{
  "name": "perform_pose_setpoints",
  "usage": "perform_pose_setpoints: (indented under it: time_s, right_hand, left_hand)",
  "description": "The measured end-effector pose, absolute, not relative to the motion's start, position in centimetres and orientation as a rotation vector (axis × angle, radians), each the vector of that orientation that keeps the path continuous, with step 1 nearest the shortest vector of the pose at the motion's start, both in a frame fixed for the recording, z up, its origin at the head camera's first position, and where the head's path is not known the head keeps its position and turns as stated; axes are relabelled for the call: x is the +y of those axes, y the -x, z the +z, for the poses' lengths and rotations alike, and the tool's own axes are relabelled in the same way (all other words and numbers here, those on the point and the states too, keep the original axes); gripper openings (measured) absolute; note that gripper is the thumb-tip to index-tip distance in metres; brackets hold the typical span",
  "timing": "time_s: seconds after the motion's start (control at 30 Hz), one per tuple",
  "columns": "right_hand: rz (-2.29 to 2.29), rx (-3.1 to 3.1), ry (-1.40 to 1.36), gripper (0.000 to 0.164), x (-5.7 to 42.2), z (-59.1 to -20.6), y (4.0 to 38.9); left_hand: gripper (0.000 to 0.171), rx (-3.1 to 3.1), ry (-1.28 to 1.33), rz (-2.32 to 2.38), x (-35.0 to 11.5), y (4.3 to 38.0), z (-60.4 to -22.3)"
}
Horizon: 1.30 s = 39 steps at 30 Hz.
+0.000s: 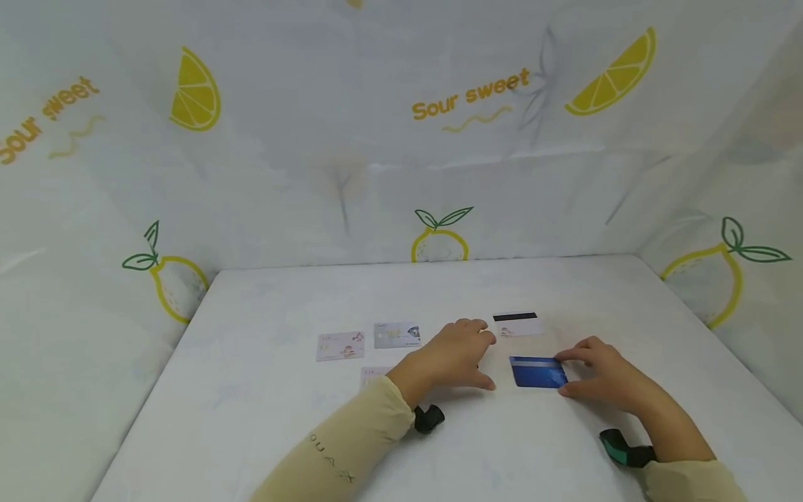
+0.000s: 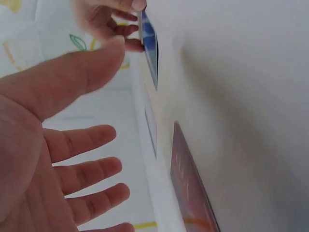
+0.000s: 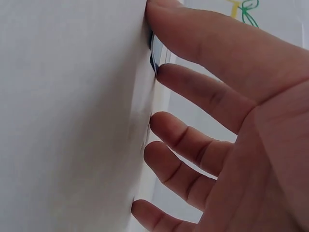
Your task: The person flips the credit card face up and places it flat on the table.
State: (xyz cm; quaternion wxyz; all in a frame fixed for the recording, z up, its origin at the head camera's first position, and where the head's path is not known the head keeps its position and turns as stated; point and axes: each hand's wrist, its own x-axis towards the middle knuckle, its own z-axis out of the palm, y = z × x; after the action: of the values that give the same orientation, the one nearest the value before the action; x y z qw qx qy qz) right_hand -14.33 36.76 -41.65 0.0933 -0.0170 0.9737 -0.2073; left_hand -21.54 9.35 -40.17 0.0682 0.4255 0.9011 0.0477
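A blue card (image 1: 538,373) with a pale stripe lies at the right of the table, bowed slightly in the right wrist view. My right hand (image 1: 605,376) pinches it at its right edge between thumb and index finger; the other fingers touch the table. My left hand (image 1: 454,355) hovers to the left of that card, fingers spread and holding nothing. In the left wrist view, a reddish card (image 2: 190,188) lies close to the left fingers. Behind the blue card is a white card (image 1: 517,325) with a black stripe.
Left of the left hand lie a pink VIP card (image 1: 340,346) and a silver card (image 1: 397,335). Another pale VIP card (image 1: 373,375) is partly covered by the left forearm. A white lemon-printed sheet (image 1: 314,188) rises behind the white table (image 1: 263,418).
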Motion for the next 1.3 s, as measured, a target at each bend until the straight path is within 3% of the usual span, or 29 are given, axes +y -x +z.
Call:
perform_pose_setpoints:
  time_s: [0.4,1.3]
  right_hand:
    - [-0.623,2.888,0.095,0.055,34.6,-41.3,14.4]
    - [-0.776,2.9,0.111,0.062,35.0,-41.8,14.0]
  left_hand:
    - [0.054,2.747,-1.197,0.073,12.4,20.5,-41.0]
    - [0.059,2.707,-1.203,0.15,12.6,20.9,-42.0]
